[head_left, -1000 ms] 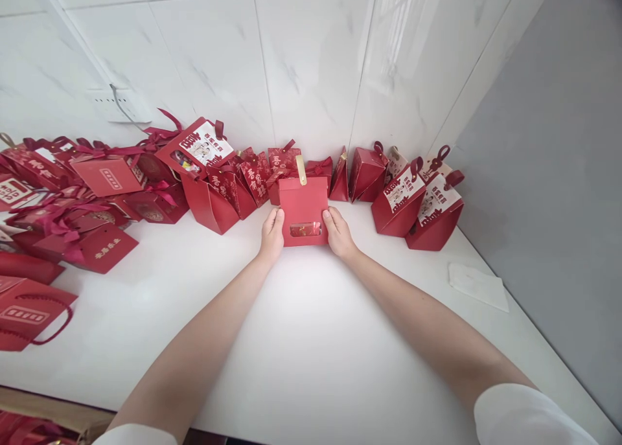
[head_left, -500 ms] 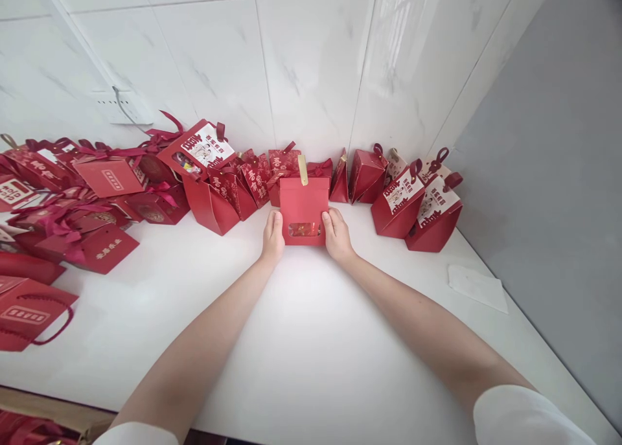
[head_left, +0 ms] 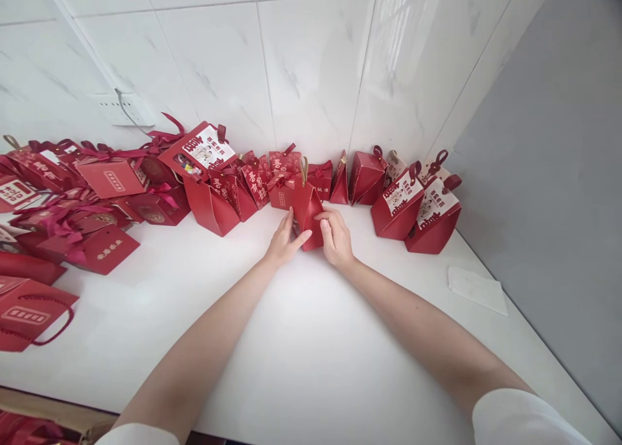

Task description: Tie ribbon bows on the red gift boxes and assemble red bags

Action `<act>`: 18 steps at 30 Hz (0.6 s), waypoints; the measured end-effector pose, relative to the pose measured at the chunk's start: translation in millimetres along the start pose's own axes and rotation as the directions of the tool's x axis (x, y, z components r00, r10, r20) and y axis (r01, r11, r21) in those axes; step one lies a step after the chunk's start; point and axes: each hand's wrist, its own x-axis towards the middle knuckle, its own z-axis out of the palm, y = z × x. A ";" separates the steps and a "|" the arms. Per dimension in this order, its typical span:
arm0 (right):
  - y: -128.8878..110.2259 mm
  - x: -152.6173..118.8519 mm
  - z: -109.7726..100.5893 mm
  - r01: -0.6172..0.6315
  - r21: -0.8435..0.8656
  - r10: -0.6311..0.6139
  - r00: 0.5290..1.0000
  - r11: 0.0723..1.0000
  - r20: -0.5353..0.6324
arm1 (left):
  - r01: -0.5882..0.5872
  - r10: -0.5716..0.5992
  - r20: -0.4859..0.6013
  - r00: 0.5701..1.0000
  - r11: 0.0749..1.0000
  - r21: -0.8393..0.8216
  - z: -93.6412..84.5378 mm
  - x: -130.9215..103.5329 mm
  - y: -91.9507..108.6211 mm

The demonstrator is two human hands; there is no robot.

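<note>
A small red gift box point(head_left: 308, 213) with a gold loop on its peak stands upright on the white table, its narrow side turned toward me. My left hand point(head_left: 286, 239) is at its left side, thumb and fingers apart, with the thumb near the box's front. On the other side, my right hand point(head_left: 336, 235) touches the box's right edge with bent fingers. Behind the box are a ribboned red box point(head_left: 282, 194) and other small red boxes along the wall.
Many red boxes with ribbons point(head_left: 114, 176) crowd the left side. Peaked boxes with white labels point(head_left: 399, 202) stand at the right, near a white paper point(head_left: 477, 289). A grey panel point(head_left: 549, 192) borders the table's right edge. An open carton point(head_left: 58, 416) is at the lower left.
The box has turned from its flat windowed face to its narrow side. My left hand has opened its grip, and the fingers of my right hand have shifted on the box.
</note>
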 end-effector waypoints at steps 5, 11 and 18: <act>2.5 -1.4 3.5 -0.186 0.221 0.190 0.982 0.957 0.001 | 0.081 -0.099 -0.075 0.992 0.973 -0.215 -4.5 -0.3 -1.6; 11.6 4.5 5.3 -0.362 0.257 0.389 0.919 0.896 -0.059 | 0.061 -0.109 -0.091 0.990 0.903 -0.425 1.7 0.0 -3.8; 27.9 10.9 5.0 -0.445 0.364 0.525 0.836 0.818 -0.159 | 0.045 -0.148 -0.404 0.903 0.966 -0.254 -7.3 2.8 -8.7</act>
